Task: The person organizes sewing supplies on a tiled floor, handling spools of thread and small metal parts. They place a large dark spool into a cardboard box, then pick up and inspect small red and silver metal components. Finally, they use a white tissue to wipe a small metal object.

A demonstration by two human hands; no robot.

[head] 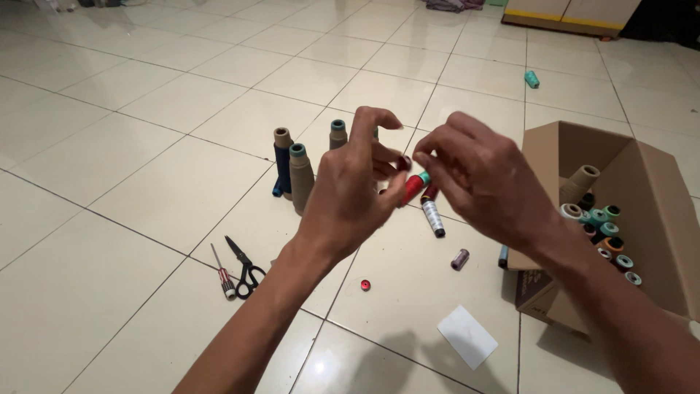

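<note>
My left hand and my right hand meet above the tiled floor. Between their fingertips is a small red thread spool with a teal end. The left fingers pinch its lower end and the right fingers pinch at its top. Whether a thread end is being pulled is too small to tell. Just below the hands a white-wound spool with dark red ends lies on the floor.
Three upright thread cones stand behind the left hand. Scissors and a screwdriver lie at lower left. A small red bobbin, a purple spool, a white card and a far teal spool lie around. An open cardboard box holds several spools.
</note>
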